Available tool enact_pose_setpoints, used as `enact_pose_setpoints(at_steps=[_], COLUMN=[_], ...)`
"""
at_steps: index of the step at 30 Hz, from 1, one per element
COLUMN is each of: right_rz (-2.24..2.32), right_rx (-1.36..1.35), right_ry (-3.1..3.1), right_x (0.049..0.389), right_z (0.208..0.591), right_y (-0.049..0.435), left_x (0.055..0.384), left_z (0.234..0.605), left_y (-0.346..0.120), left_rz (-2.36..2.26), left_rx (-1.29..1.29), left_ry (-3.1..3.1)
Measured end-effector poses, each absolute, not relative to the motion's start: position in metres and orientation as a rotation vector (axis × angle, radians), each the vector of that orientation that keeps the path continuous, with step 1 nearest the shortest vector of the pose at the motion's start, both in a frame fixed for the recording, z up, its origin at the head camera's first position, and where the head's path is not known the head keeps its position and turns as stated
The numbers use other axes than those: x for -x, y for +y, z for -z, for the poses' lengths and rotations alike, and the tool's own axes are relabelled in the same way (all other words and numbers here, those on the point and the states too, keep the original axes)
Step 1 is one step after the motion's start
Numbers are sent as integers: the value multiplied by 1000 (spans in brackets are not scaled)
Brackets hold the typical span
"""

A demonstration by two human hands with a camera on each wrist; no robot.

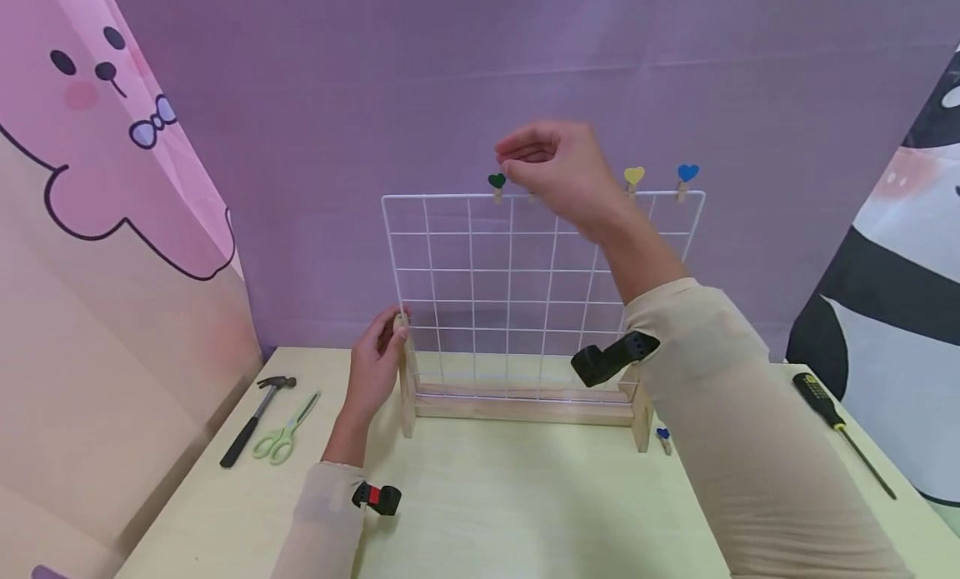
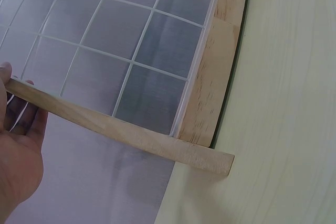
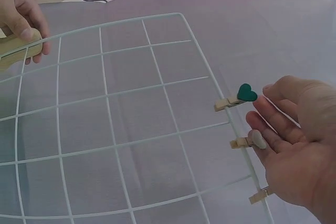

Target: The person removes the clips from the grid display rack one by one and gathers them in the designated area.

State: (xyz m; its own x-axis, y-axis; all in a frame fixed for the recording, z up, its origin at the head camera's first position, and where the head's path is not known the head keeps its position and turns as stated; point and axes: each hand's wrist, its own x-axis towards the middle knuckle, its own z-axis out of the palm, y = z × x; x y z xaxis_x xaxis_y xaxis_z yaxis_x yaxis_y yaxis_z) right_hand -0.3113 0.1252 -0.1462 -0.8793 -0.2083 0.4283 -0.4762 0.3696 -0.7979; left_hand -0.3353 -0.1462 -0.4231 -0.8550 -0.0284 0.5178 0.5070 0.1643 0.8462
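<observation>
A white wire grid panel (image 1: 512, 232) stands upright in a wooden stand (image 1: 525, 410). My left hand (image 1: 375, 362) grips the top of the stand's left side post (image 2: 110, 125), thumb on one side and fingers on the other. Over the panel's top wire is my right hand (image 1: 558, 167), its fingers loosely bent and holding nothing. Its fingertips are right beside a green heart clothespin (image 3: 247, 93) clipped on that wire. A pale-topped clothespin (image 3: 256, 139) sits lower by the same hand in the right wrist view. Farther right are a yellow heart clothespin (image 1: 634, 177) and a blue heart clothespin (image 1: 687, 173).
Another clothespin (image 1: 664, 441) with a dark blue heart lies by the stand's right foot. On the table's left are a claw hammer (image 1: 255, 422) and green scissors (image 1: 282, 439). A screwdriver (image 1: 828, 412) lies at the right edge. A purple cloth (image 1: 337, 146) hangs behind.
</observation>
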Motion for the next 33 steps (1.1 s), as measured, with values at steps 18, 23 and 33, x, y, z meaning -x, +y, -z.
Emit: enact_pose_setpoints(at_steps=[18,23,33], right_rz=[-1385,-1369,-1389], right_rx=[-551,-544,-447], right_ry=[-2482,-2469,-2434], right_x=[319,320,318], right_z=[155,156,157], right_y=[121,119,115], left_x=[336,335,334], left_z=[423,423,422], left_y=[-146,-146,-146], left_rz=[1733,1724,1691], left_rx=[477,468,429], left_ry=[-2024,-2024,-2056])
